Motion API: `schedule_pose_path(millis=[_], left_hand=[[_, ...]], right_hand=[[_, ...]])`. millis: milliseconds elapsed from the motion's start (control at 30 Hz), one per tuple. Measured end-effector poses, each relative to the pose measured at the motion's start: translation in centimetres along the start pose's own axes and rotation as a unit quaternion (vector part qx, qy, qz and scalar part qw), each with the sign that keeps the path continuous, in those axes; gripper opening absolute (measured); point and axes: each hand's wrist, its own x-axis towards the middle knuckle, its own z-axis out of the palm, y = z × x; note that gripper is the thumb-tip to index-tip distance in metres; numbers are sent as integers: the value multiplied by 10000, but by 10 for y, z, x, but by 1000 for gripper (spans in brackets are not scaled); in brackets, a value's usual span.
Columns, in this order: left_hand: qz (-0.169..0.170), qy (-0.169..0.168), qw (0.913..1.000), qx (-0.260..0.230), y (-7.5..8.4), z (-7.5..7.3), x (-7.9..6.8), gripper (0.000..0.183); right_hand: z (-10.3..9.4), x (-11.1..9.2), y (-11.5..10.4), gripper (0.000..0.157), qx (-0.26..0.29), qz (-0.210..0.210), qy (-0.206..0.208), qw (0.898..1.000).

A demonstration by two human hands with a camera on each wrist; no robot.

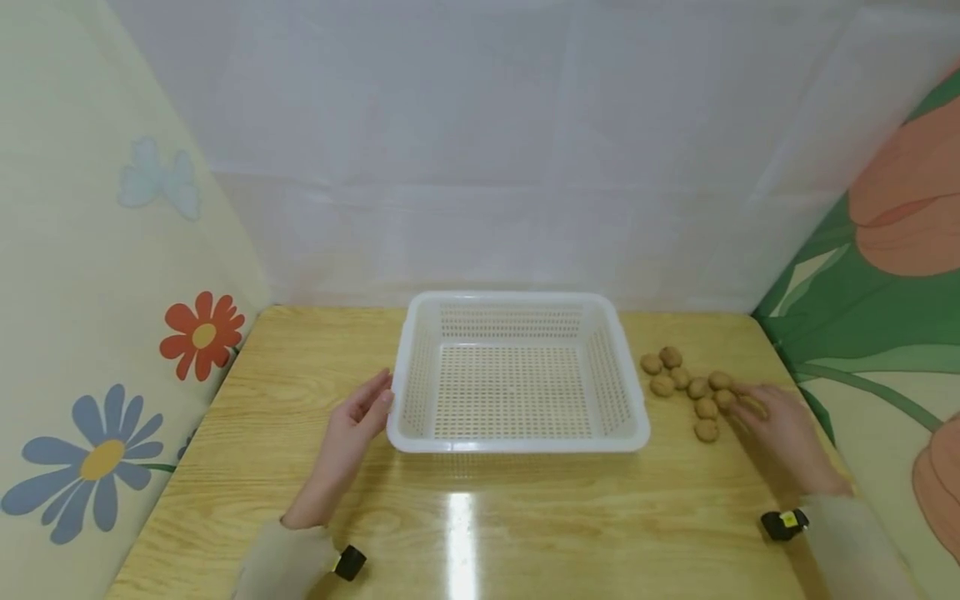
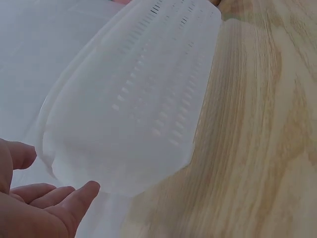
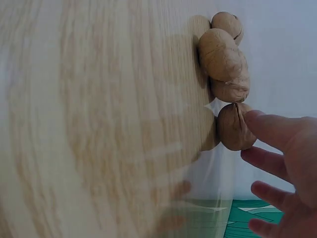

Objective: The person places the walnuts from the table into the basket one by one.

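Observation:
A white plastic basket with slotted walls stands upright on the wooden table. At its left rim is my left hand, thumb and fingers spread loosely by the basket's corner; whether the fingertips touch it is hard to tell. To the right of the basket lies a loose group of several walnuts. My right hand has its thumb and index finger on one walnut at the group's right side, pinching it at table level. The other fingers of that hand are spread apart.
Wood-grain tabletop extends in front of the basket. A white sheet hangs behind the table. Printed flower panels stand at the left and right sides. A wrist camera sits on the right sleeve.

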Motion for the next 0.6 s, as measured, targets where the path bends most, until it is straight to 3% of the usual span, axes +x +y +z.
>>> schedule_pose_path(millis=[267, 600], left_hand=[[-217, 75, 9996, -149, 3, 11, 4, 57], [-435, 203, 9981, -388, 4, 13, 6, 55]], right_hand=[[2, 0, 8, 32, 246, 387, -368, 9983], [-1, -1, 5, 35, 479, 954, -632, 9923]])
